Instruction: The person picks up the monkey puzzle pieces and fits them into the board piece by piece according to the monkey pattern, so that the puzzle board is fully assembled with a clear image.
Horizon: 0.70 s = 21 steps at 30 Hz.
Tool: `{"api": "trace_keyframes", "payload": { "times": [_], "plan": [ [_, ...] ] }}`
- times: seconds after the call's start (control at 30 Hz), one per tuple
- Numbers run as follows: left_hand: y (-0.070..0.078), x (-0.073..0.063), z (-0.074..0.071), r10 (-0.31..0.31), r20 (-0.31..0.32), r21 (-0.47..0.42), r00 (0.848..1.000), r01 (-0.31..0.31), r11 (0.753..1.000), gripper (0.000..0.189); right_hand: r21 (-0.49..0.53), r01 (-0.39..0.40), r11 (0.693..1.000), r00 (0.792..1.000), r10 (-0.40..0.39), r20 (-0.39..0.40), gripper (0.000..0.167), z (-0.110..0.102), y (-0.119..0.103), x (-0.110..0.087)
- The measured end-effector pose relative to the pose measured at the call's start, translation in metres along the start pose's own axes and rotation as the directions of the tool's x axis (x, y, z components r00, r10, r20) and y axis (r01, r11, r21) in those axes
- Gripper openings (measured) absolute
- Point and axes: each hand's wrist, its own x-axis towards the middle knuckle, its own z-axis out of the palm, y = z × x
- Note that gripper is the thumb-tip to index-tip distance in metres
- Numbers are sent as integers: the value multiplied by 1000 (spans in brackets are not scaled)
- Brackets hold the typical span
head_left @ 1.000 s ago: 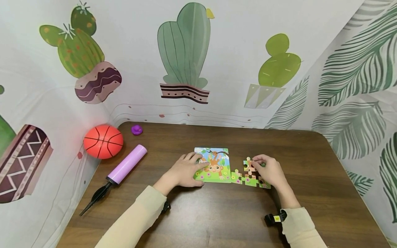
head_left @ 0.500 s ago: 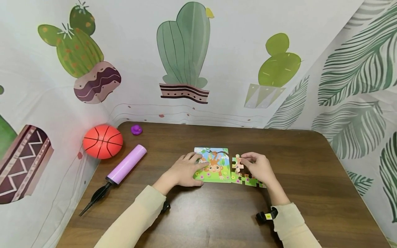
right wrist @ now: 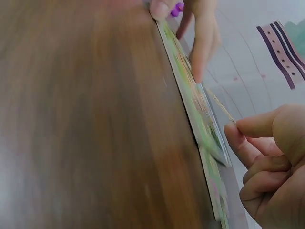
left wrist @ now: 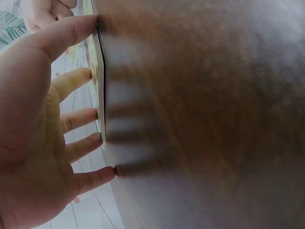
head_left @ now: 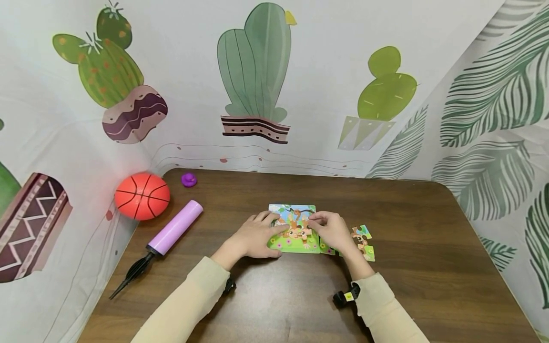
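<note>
A square jigsaw board (head_left: 280, 247) with a monkey picture lies mid-table. My left hand (head_left: 256, 236) rests at its left side with fingers spread; in the left wrist view the thumb and several fingertips (left wrist: 96, 113) touch the board's edge, while the little finger reaches the table. Between thumb and index finger, my right hand (head_left: 334, 233) pinches a thin puzzle piece (right wrist: 220, 105) by its edge, tilted above the board's right part. Other puzzle pieces (head_left: 368, 252) lie right of the board, partly hidden under the right hand and wrist.
At the table's left stand a red basketball (head_left: 142, 196) and a purple hand pump (head_left: 177, 227) with a black nozzle. A small purple rubber duck (head_left: 188, 179) sits near the back edge. A cactus-print cloth (head_left: 326, 157) hangs behind the brown table (head_left: 429, 238).
My right hand has carried the puzzle piece leftward from above the loose pieces to over the board, uncovering pieces at the right. The left hand has stayed put.
</note>
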Motion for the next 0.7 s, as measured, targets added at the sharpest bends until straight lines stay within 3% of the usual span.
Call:
{"api": "trace_keyframes", "payload": {
  "times": [0.7],
  "plan": [
    [-2,0,1,11,-34,-8,999,-11,1000,80,-52,-38,998,999,38,8,18,30,-18,9]
  ]
}}
